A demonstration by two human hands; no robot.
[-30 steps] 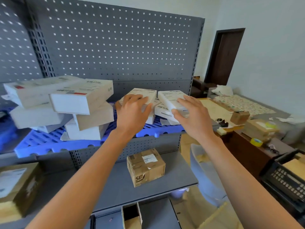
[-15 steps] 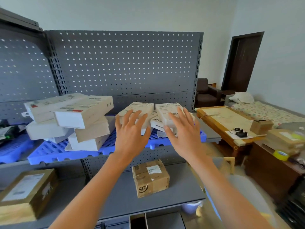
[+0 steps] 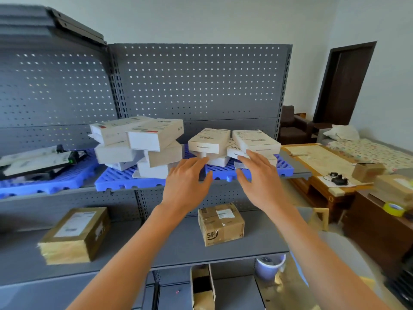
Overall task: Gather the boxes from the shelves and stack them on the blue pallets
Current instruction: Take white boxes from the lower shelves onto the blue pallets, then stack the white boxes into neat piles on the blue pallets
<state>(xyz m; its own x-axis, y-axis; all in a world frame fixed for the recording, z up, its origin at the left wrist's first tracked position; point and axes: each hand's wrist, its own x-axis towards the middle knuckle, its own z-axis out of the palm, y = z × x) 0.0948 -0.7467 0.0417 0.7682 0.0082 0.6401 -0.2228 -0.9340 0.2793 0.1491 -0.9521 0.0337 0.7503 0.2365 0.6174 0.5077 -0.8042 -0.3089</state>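
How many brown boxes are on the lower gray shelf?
2: a big brown box at the left, and a small taped brown box in the middle, below the hands. Others may be hidden.

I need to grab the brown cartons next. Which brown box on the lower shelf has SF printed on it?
The smaller brown box at mid-shelf, below the hands, shows SF on its front. The larger brown box to the left shows only a white label.

I read "SF" printed in black on the brown carton [image 3: 220,224] on the lower shelf. Labels on the white boxes [image 3: 210,140] blur beyond reading.

single head view, forward and slightly down, near the shelving [image 3: 201,86]
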